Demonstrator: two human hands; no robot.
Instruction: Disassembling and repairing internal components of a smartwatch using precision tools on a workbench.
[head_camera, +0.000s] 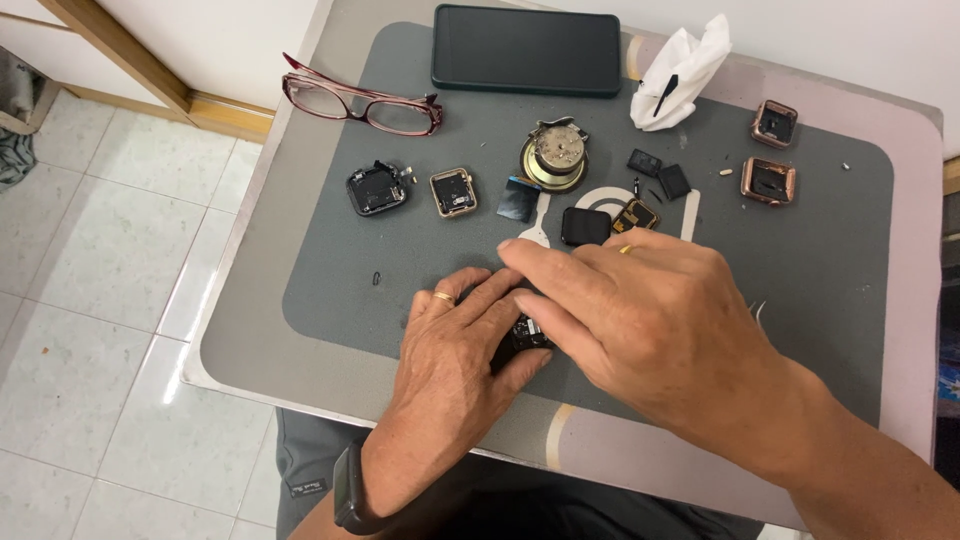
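Both hands meet near the front edge of a grey work mat (330, 290). The left hand (455, 350) curls its fingers around a small black watch body (528, 333), of which only a sliver shows. The right hand (640, 320) lies over it from the right, fingers bent down onto the piece and hiding most of it.

Behind the hands lie a black watch screen (585, 226) and a gold-backed module (637, 214), just beside the right fingertips. Further back sit a dark opened case (376, 188), a gold watch case (453, 192), a round metal part (554, 155), red-framed glasses (360, 103), a black phone (527, 49), a crumpled white tissue (685, 68) and two rose-gold cases (771, 155).
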